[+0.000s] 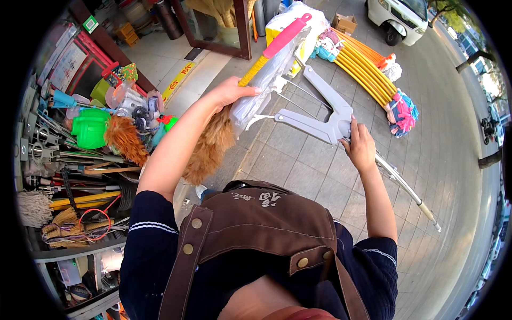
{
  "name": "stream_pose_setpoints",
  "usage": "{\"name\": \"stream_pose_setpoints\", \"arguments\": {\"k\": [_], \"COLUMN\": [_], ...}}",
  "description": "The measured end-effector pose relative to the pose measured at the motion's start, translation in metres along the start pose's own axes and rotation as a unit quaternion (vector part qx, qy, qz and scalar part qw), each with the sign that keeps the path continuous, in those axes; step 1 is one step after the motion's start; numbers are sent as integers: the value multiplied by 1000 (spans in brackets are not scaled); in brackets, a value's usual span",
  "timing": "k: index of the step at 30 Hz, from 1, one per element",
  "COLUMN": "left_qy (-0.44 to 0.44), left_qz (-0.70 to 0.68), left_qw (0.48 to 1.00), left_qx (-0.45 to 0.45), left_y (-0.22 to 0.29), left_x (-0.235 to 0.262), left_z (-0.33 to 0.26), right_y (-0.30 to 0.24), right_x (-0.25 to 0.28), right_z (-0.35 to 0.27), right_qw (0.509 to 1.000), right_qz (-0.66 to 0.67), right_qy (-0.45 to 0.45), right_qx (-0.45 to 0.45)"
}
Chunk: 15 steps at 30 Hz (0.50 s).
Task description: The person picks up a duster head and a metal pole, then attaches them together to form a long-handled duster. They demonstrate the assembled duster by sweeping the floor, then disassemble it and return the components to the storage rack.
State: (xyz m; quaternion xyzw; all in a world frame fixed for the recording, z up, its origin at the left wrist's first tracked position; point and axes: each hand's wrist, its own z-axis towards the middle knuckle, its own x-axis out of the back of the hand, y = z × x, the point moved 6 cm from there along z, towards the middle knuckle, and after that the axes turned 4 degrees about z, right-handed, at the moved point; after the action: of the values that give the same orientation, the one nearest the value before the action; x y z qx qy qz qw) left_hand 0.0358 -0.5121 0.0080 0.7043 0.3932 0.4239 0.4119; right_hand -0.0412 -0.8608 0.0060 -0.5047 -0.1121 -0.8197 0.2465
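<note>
My left hand [232, 93] is closed around a feather duster with a pink grip [285, 40], a yellow shaft and fluffy brown feathers [210, 141]. The thumb of that hand presses on a long head wrapped in clear plastic [266, 74]. Thin rods run from this head to a grey Y-shaped frame [320, 120]. My right hand [360, 144] grips the base of the frame, where a silver pole [400, 181] joins it. The pole slants down to the right, its tip over the paving.
Shelves at the left hold brushes, a green plastic container [89, 129], an orange duster [125, 140] and a white mop [34, 208]. Several yellow-handled mops [368, 74] lie ahead on the right. Beyond are a cardboard box [344, 23], a glass door [213, 24] and a white vehicle [400, 18].
</note>
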Motion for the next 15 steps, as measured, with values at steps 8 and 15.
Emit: {"name": "stream_pose_setpoints", "arguments": {"k": [8, 15], "left_qy": [45, 58], "left_qz": [-59, -82], "left_qw": [997, 994], "left_qx": [-5, -34], "left_y": [-4, 6], "left_x": [11, 13], "left_z": [-15, -15], "right_y": [-14, -16], "right_x": [0, -6], "right_z": [6, 3], "right_qw": [1000, 1000], "right_qz": [9, 15], "right_qy": [-12, -19], "right_qx": [12, -18]}}
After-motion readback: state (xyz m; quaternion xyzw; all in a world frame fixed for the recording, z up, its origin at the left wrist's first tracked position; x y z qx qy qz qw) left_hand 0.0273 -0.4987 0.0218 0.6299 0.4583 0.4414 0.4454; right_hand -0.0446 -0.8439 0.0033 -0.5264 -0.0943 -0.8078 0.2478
